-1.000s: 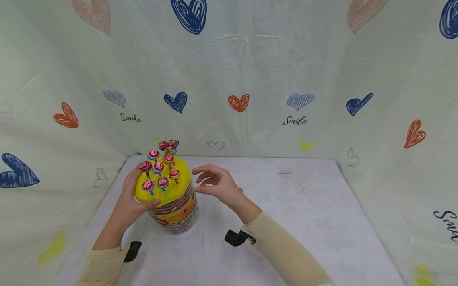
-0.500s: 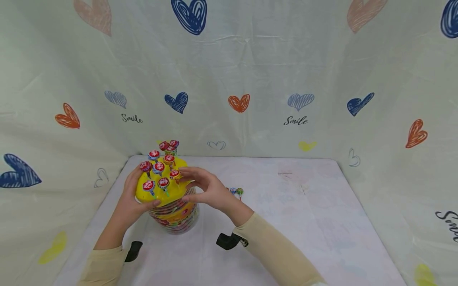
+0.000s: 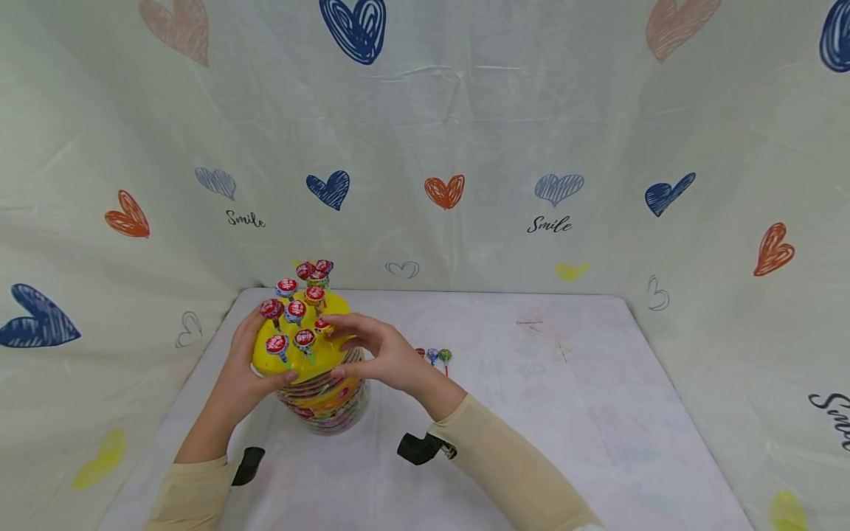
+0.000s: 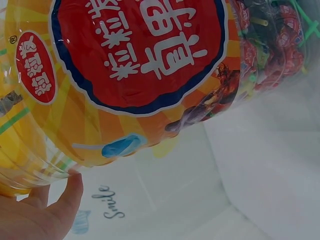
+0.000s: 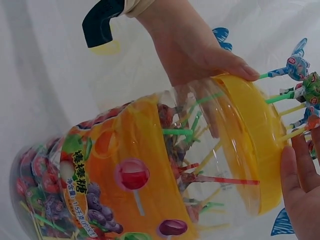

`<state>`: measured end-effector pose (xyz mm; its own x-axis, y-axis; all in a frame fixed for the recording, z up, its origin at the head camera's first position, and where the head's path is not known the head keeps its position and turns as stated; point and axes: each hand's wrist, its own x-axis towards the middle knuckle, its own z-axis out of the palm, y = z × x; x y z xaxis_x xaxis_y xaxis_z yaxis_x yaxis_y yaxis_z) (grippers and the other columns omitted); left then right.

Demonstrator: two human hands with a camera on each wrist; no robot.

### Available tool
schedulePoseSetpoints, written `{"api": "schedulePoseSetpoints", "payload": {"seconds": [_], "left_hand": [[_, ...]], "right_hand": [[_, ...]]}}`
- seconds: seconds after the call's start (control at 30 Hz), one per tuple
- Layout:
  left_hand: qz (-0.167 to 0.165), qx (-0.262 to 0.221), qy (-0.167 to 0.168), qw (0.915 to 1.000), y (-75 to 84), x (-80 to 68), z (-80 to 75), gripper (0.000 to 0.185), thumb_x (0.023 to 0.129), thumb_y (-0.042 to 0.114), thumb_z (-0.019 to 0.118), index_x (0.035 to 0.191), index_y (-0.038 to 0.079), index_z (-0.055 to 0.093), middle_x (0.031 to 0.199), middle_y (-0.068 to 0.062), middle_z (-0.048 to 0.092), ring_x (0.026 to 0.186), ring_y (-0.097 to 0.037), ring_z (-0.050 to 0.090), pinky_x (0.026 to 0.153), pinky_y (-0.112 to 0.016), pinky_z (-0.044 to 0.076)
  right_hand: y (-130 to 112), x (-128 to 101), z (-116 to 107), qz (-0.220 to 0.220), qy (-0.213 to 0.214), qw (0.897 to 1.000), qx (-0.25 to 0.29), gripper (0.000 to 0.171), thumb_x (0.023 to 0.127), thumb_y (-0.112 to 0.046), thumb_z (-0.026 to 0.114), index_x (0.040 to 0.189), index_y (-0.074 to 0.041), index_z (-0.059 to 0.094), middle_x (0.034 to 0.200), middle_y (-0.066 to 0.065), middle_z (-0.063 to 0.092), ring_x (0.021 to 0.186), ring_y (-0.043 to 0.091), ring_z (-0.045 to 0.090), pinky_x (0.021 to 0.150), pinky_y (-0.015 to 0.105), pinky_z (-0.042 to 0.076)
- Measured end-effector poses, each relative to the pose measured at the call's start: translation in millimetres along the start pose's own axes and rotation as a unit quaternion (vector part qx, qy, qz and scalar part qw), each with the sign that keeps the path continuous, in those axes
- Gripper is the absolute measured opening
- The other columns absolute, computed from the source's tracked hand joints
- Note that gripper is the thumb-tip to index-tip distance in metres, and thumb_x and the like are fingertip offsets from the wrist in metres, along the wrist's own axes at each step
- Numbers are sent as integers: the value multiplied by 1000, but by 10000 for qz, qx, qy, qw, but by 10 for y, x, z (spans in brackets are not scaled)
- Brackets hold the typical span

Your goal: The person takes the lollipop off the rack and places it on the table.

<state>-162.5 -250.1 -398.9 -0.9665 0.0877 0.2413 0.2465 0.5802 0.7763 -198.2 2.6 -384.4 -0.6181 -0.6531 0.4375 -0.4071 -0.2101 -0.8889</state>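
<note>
Lollipop jar (image 3: 319, 409): in the head view, located on the desk (image 3: 531, 428), left of center. The left hand (image 3: 246, 361) is clamped on the yellow lid (image 3: 328, 360). The right hand (image 3: 388, 361) has thumb and fingers apart at the opposite lid edge, beside the upright lollipops (image 3: 295, 310); whether it pinches anything cannot be told.

Left wrist view: fingertips contact the jar near the printed label (image 4: 200, 40).

Right wrist view: wrapped candies (image 5: 42, 175) show through the clear wall.
</note>
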Motion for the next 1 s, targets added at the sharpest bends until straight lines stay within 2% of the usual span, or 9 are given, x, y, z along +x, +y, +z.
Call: {"api": "schedulePoseSetpoints", "payload": {"seconds": [0.77, 1.0], "left_hand": [[-8, -3, 18, 10000, 9, -9, 1, 103, 79, 10, 80, 156, 7, 12, 159, -20, 5, 134, -49, 22, 98, -69, 34], [-40, 26, 0, 10000, -13, 0, 8, 105, 78, 11, 81, 156, 7, 11, 159, -20, 4, 133, -49, 23, 97, -69, 36]], "right_hand": [[-10, 37, 19, 107, 152, 9997, 181, 57, 86, 8, 67, 140, 1, 48, 136, 15, 51, 114, 11, 53, 104, 42, 44], [-36, 79, 29, 123, 555, 9976, 392, 48, 88, 9, 64, 134, 4, 52, 128, 19, 57, 108, 13, 58, 101, 46, 46]]}}
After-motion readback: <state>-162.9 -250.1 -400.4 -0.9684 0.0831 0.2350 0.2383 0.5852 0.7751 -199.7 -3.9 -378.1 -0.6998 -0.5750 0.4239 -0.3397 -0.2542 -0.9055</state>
